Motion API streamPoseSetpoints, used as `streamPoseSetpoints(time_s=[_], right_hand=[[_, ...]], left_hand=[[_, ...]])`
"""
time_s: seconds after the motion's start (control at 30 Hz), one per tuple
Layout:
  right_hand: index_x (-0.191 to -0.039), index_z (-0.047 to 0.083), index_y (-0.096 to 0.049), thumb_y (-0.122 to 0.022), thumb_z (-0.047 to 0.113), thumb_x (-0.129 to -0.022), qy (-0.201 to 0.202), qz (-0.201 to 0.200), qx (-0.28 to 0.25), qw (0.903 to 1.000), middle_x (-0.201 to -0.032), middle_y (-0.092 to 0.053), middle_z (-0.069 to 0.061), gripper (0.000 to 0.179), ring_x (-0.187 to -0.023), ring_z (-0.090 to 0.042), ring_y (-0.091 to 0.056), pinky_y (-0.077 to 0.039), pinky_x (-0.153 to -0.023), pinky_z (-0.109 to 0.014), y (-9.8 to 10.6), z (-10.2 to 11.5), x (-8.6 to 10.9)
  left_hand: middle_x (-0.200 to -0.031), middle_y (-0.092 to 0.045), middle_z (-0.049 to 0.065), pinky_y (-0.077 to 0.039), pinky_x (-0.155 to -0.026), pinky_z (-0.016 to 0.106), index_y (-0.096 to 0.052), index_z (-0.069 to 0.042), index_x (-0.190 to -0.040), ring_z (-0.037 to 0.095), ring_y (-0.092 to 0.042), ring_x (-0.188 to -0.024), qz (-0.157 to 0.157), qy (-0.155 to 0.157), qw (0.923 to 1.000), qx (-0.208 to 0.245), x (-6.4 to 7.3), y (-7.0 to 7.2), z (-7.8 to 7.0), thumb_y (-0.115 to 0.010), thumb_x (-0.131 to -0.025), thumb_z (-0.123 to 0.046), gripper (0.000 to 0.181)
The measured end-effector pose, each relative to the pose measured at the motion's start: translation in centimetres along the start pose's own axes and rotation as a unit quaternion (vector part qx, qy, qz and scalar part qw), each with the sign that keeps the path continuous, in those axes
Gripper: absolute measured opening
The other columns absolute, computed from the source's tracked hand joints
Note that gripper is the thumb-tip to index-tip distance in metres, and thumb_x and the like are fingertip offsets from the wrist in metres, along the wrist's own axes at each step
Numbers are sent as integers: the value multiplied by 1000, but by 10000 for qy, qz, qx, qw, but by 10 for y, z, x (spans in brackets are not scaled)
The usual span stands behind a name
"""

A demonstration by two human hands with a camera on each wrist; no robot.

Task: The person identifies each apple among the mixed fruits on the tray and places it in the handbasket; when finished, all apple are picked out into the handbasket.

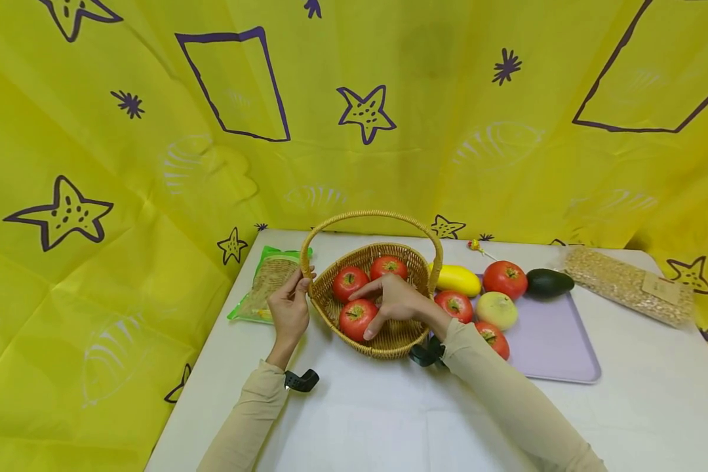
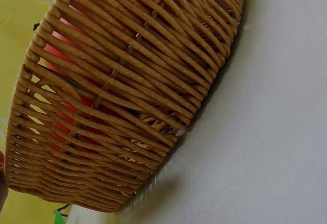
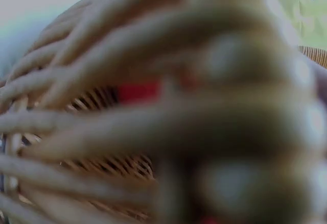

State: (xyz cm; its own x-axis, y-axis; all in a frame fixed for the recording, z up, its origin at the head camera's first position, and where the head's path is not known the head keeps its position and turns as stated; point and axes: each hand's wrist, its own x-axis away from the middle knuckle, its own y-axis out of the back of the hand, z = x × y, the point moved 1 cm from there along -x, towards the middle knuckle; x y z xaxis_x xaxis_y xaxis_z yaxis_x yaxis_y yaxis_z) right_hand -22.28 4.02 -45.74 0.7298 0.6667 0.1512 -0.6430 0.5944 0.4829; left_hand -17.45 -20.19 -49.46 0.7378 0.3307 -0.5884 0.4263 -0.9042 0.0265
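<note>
A wicker basket (image 1: pixel 389 351) with a tall arched handle (image 1: pixel 373 214) stands on the table, tilted slightly in the left wrist view. My left hand (image 1: pixel 290 308) grips it at the left rim, where the handle meets the side. Three red apples lie inside: a left one (image 1: pixel 348 280), a back one (image 1: pixel 388 265) and a front one (image 1: pixel 354 321). Reaching in from the right, my right hand (image 1: pixel 398 298) holds the front apple, thumb on its near right side and fingers over its far side. Close basket weave (image 3: pixel 127 132) fills the right wrist view, hiding that hand.
Right of the basket, a lilac tray (image 1: pixel 557 341) bears red apples (image 1: pixel 505 280), a pale yellow-green round fruit (image 1: pixel 497 310) and a dark green avocado (image 1: pixel 550 282). A yellow fruit (image 1: pixel 459 280), a lollipop (image 1: pixel 475 246), a bag of grains (image 1: pixel 625 282) and a green-edged packet (image 1: pixel 265 282) lie nearby.
</note>
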Motion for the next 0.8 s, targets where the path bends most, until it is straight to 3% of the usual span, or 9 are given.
streamPoseSetpoints(time_s=[0.1,0.27,0.57,0.8], right_hand=[[-120,24,-82,-108,19,-53,-64,72,152,9998,-128,-76,1,72,-104,-16,-58,-54,-92,-28,0,1,-1],[-120,21,-83,-108,19,-56,-64,255,576,9980,-133,-74,0,69,-117,-18,-60,-55,-103,-34,3,7,-2],[-120,15,-83,-108,21,-57,352,500,1202,9909,-126,-77,-3,68,-104,-11,-54,-55,-92,-23,6,14,-7],[-125,10,-80,-105,24,-63,676,833,1737,9789,-128,-77,-4,68,-114,-15,-60,-55,-102,-30,9,24,-9]], left_hand=[[-111,-76,32,-61,-90,17,-70,10,-131,19,-79,-103,-19,33,10000,31,0,0,-1,-67,-101,5,31],[-112,-75,34,-60,-90,16,-69,12,-130,2,-75,-102,-45,48,9999,101,0,-1,-2,-66,-100,8,31],[-109,-75,34,-60,-90,16,-69,12,-131,0,-74,-102,-35,10,9999,129,0,-1,-2,-66,-101,6,30],[-111,-76,33,-60,-90,16,-69,12,-130,-1,-75,-102,-25,69,9999,107,0,-1,0,-66,-101,5,30]])
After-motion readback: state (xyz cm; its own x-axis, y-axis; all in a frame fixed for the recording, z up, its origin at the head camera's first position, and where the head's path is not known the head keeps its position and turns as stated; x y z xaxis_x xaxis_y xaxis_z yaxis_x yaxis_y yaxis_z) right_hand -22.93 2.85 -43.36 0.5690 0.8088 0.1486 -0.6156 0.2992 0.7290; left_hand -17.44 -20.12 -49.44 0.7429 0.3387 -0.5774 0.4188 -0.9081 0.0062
